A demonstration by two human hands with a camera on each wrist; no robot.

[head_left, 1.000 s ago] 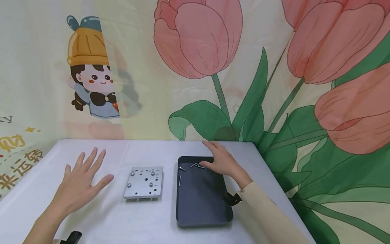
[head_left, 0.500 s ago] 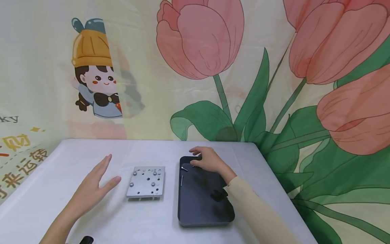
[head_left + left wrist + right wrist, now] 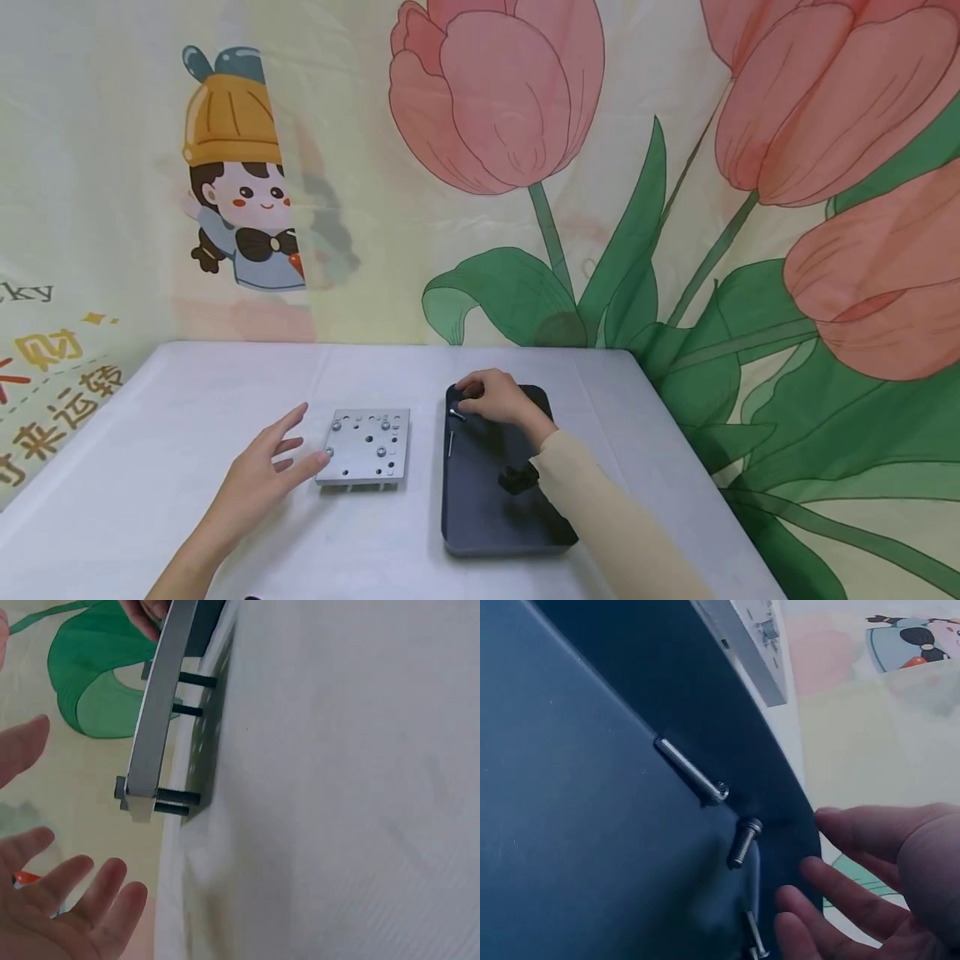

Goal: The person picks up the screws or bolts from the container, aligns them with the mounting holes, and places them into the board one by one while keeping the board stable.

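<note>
A silver metal plate with holes lies left of the tray, with several screws through it. Edge-on in the left wrist view, the plate stands raised on dark threaded screw ends. My left hand is at its left side, thumb and fingers apart, touching nothing in the left wrist view. Over the far end of a dark tray is my right hand, its fingers loosely bent. Nothing shows between them in the right wrist view. Metal screws lie in the tray near these fingers, one shorter screw closest.
A white cloth covers the table. Behind it hangs a backdrop printed with tulips and a cartoon figure. The tray's raised rim runs between the screws and the plate.
My left hand has moved right and closer to the plate, its fingers less spread. My right hand has come left and lower over the tray's far left corner, covering some screws.
</note>
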